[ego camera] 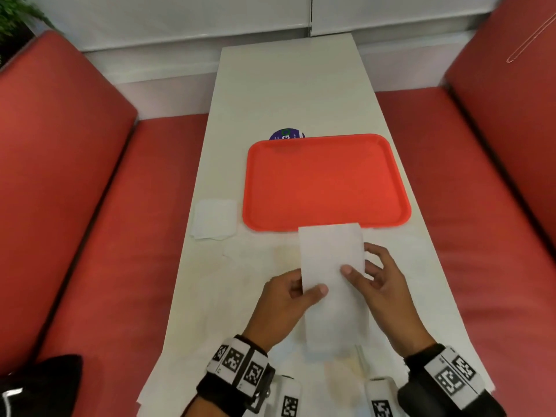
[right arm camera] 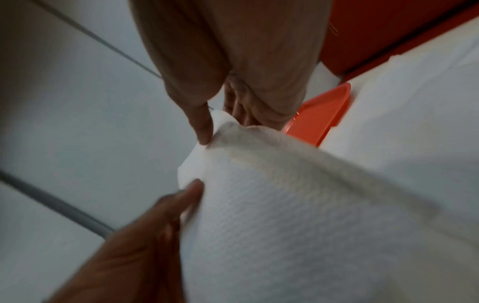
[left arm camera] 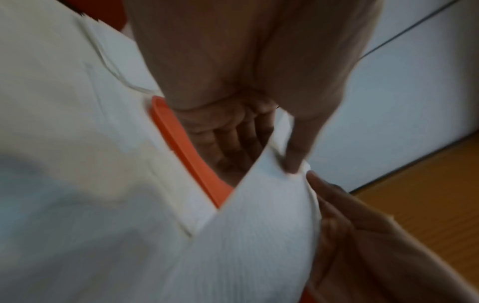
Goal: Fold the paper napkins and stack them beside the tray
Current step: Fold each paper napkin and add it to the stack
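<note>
Both hands, left hand (ego camera: 284, 299) and right hand (ego camera: 373, 276), pinch the napkin (ego camera: 331, 266). Pull too hard and the thin paper may rip or fold crooked.

Black wrist straps (ego camera: 237, 377) bearing white blocks with black square-code markers, both wrists.

Tray (ego camera: 326, 182) orange-red, plain. Napkin (ego camera: 332, 275) in the hands white, fine dotted emboss in wrist views. Folded napkin stack (ego camera: 214, 218) white. Table (ego camera: 288, 94) off-white with faint yellowish smudges. Bench seats (ego camera: 99, 236) red. Round sticker (ego camera: 287, 134) purple with green mark. Wristbands (ego camera: 237, 365) black with white black-square code tags.
</note>
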